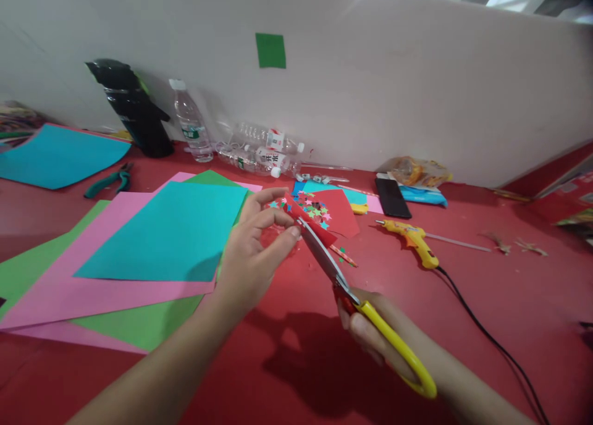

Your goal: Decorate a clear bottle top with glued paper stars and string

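My left hand [252,252] pinches a small piece of red paper [309,222] between thumb and fingers, holding it above the red table. My right hand [370,329] grips yellow-handled scissors [365,307], whose blades reach up into the red paper's edge. Just behind the paper lies a red sheet [340,218] scattered with small coloured paper stars [315,209].
Stacked teal, pink and green sheets [162,239] lie at the left. A yellow glue gun [414,239] with a black cord sits at the right. A black phone [393,197], plastic bottles [259,153], a black flask [134,110] and green pliers [111,179] line the back wall.
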A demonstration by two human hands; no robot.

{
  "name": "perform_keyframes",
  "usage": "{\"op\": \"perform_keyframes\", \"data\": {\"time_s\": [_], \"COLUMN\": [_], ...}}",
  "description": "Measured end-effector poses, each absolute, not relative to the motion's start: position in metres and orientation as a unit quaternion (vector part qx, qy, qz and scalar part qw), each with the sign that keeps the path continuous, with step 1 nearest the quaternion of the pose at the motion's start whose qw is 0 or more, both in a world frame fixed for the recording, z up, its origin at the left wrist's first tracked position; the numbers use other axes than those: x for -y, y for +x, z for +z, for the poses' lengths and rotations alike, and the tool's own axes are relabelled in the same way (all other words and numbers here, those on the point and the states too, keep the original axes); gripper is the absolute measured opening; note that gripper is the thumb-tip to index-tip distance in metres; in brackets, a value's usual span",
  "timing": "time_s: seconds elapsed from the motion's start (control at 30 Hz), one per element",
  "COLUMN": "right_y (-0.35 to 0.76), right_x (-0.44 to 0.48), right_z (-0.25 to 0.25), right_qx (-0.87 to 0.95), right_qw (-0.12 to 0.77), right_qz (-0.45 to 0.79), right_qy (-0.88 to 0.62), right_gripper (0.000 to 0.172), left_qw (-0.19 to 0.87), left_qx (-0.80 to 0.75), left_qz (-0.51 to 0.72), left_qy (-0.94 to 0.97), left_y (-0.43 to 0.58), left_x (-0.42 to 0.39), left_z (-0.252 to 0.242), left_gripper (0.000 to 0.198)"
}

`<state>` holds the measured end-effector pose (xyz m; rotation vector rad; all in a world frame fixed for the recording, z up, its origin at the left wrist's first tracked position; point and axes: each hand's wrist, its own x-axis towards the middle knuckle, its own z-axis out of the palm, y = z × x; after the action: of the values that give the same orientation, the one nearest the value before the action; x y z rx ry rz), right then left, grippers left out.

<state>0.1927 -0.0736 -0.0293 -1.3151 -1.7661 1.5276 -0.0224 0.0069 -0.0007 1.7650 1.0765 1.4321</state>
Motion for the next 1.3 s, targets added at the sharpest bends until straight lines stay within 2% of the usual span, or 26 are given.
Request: {"op": "perform_keyframes", "data": {"time_s": [0.53, 0.83, 1.3], "right_y": [0.1925, 0.1916, 0.1913], "right_x": [0.071, 0.073, 0.0717], "right_z": [-0.0269, -0.0282, -0.0287], "right_qx": [0.636, 0.648, 0.648], "right_qw": [0.229, 0.245, 0.239], "right_qz": [0.561, 0.546, 0.538], "right_qy": [-0.479, -0.471, -0.483], "right_gripper": [0.055, 0.053, 0.055], "left_qw": [0.335, 0.443, 0.444], "left_qx": [-0.414, -0.404, -0.407], "left_qz": [0.527, 0.549, 0.548], "left_qy": [0.662, 0.583, 0.58], "left_y": [-0.0232, -0.0218, -0.0225], "left_x": [-0.0092, -0.0097, -0.0139], "left_z": [0.0013, -0.0057, -0.0068], "left_gripper": [0.013, 0.01, 0.01]}}
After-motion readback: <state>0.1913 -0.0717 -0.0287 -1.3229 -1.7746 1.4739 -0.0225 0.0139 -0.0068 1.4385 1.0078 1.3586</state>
